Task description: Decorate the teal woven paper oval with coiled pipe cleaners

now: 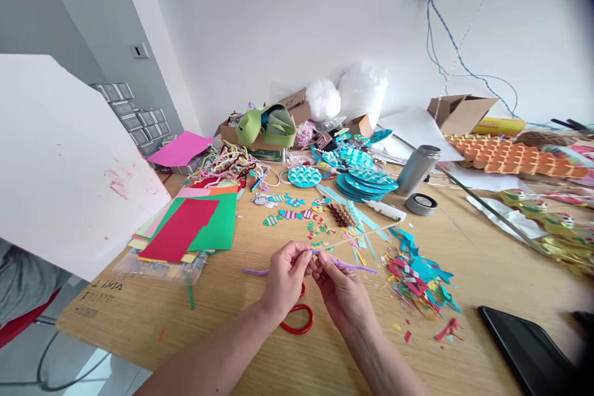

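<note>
My left hand (286,277) and my right hand (341,289) meet over the wooden table (482,272). Both pinch the near end of a thin wooden stick (359,236) that slants up to the right. A purple pipe cleaner (357,267) is at the fingertips and trails right; another purple piece (255,271) lies left of my left hand. Red-handled scissors (299,320) lie on the table under my wrists. Whether the pipe cleaner is wound on the stick I cannot tell.
A stack of coloured paper (192,229) lies at left, paper scraps (420,278) at right. Teal scaled discs (366,180), small paper fish (288,213), a metal flask (417,170), tape roll (421,203), a black tablet (529,349) and cardboard boxes (457,112) surround the work spot. A white board (60,161) stands at left.
</note>
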Motion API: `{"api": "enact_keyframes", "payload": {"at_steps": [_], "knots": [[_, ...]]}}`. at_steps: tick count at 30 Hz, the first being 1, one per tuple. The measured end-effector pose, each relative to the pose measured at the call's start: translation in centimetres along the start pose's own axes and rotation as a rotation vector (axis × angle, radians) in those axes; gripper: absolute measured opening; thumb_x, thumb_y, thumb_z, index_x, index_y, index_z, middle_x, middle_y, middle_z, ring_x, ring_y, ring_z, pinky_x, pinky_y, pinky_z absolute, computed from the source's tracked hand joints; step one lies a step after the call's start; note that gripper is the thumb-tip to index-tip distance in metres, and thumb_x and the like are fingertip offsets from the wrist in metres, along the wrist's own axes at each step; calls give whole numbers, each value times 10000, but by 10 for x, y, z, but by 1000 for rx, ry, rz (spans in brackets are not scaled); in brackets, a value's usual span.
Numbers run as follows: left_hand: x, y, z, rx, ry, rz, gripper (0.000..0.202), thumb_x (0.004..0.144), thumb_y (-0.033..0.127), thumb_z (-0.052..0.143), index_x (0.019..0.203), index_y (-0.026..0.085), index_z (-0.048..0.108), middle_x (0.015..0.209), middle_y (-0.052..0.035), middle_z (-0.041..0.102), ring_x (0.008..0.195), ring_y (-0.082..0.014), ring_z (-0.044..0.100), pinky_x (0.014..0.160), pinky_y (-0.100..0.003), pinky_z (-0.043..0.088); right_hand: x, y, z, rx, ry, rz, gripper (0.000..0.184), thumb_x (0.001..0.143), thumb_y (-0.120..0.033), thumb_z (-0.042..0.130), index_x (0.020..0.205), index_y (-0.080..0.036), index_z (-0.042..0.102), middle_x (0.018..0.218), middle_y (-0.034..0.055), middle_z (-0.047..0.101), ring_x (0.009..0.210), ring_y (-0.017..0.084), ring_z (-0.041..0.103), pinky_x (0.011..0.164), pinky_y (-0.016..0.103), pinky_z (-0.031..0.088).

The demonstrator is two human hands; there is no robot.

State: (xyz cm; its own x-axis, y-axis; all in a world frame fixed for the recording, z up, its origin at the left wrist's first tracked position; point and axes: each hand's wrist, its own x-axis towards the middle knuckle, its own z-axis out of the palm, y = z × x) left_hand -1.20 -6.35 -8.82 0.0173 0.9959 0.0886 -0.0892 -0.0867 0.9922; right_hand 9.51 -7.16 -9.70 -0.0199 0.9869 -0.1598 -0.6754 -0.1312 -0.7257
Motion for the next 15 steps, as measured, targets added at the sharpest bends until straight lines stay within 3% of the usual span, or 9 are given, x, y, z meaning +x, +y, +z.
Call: {"api": "enact_keyframes", "payload": {"at_steps": [4, 9, 15], "knots": [[1, 2, 2, -221, -12, -167, 214, 727, 344, 645, 736, 136, 597, 564, 5, 584, 503, -87, 492, 518, -212, 390, 0, 0, -1, -106, -9, -70, 185, 647, -333, 762, 610, -171, 682, 605, 16, 607, 596, 144, 515, 612, 294, 438], [3, 7, -2, -448, -66, -379, 227, 636, 305, 727, 661, 122, 595, 553, 12, 560, 442, -47, 435, 451, -188, 310, -1, -1, -4, -330, 58, -260, 126, 669, -325, 743, 679, -204, 709, 662, 20, 634, 655, 170, 538, 658, 310, 453], [4, 5, -5, -653, -155, -518, 161, 653, 208, 723, 673, 94, 611, 562, 4, 537, 449, -33, 425, 424, -165, 283, 0, -2, -6, -409, 16, -329, 107, 716, -315, 707, 752, -216, 724, 711, 30, 655, 737, 194, 572, 726, 341, 467]]}}
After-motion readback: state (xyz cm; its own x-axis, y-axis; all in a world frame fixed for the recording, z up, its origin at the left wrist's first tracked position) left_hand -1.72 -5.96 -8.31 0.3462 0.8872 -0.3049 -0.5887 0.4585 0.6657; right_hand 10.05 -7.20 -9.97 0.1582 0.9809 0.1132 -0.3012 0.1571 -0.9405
